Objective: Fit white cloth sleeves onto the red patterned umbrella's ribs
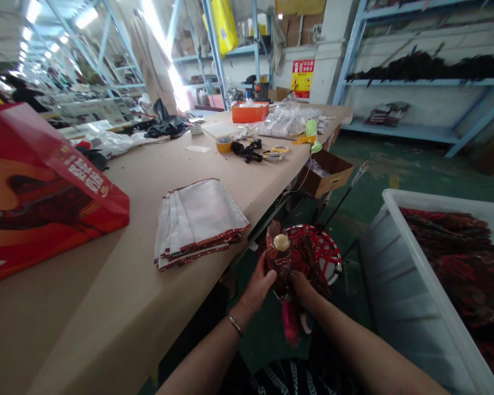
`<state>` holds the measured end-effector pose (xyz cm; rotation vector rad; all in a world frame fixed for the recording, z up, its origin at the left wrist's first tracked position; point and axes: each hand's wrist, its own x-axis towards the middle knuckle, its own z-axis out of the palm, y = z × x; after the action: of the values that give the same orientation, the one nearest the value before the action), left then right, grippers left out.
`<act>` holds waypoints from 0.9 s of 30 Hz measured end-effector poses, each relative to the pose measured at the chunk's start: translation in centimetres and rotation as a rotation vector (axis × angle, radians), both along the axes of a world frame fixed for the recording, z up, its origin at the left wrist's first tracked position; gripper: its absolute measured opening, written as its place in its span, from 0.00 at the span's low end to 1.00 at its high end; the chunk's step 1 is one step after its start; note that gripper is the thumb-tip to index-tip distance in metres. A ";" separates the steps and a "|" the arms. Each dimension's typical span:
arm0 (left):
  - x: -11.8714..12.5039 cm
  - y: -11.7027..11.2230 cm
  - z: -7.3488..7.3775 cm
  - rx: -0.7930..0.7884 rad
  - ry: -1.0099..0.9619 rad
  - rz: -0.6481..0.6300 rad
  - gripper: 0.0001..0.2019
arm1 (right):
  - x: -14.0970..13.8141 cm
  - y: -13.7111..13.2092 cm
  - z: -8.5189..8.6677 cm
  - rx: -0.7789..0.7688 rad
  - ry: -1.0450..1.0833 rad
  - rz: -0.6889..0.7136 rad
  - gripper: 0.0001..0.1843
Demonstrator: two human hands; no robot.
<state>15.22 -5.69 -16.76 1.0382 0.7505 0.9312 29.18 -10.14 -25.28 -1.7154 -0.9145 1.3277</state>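
Patterned cloth: the dark red bundle (278,263) is between the two hands, beside the edge of the counter (119,291) and not lying on it.
Long axis: it goes from a pale round knob (281,242) at the upper end down to the hands – how much it tilts toward the person, I cannot tell.
Left hand: this one (258,288) is curled around the left side, the thumb pressed on the front; it is the nearer one to the knob.
Right hand: it (303,289) meets the bundle lower, at the right side; its fingertips are hidden, so I cannot say if they pinch.
Knob: it stands free above both hands, touched by neither, as I see it.
Around: the white folded cloths (206,214) lie on the counter to the left; the red basket (336,253) is behind the bundle – the plastic bin (422,274) is further right.
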 end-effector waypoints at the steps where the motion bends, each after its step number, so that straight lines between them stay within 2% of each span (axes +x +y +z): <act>1: 0.2 0.5 0.5 0.066 -0.026 -0.027 0.36 | 0.1 0.1 -0.3 -0.006 0.004 -0.001 0.16; 3: 0.7 1.5 1.3 0.083 -0.003 -0.011 0.35 | 0.4 0.3 -0.8 -0.010 -0.004 -0.012 0.14; 7: -0.3 2.2 1.8 0.021 0.183 0.091 0.20 | 1.7 0.4 -0.6 0.023 -0.105 -0.108 0.18; 10: -2.9 1.5 2.1 0.000 0.222 0.134 0.16 | 2.7 -0.4 1.6 0.130 -0.185 -0.183 0.26; 13: -4.9 0.8 3.5 0.062 0.257 0.111 0.14 | 2.9 -1.1 5.2 0.338 -0.174 -0.094 0.29; 16: -4.7 0.8 6.1 0.229 0.295 0.042 0.13 | 2.5 -0.4 8.7 0.479 0.065 0.096 0.30; 19: -3.5 1.3 9.5 0.433 0.343 0.010 0.11 | 2.7 1.6 11.1 0.455 0.414 0.227 0.30; 22: -2.8 1.6 13.5 0.620 0.379 0.009 0.04 | 3.5 4.1 13.8 0.424 0.482 0.280 0.25; 24: -3.1 1.9 16.1 0.696 0.353 0.020 0.02 | 3.8 5.2 16.9 0.465 0.451 0.246 0.18; 27: -5.0 2.8 19.3 0.757 0.274 0.069 0.05 | 3.8 5.8 23.5 0.634 0.427 0.109 0.13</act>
<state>10.19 -2.94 2.51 1.8395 0.6661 1.1815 32.95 -4.38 -1.81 -0.8707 -1.0366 1.2286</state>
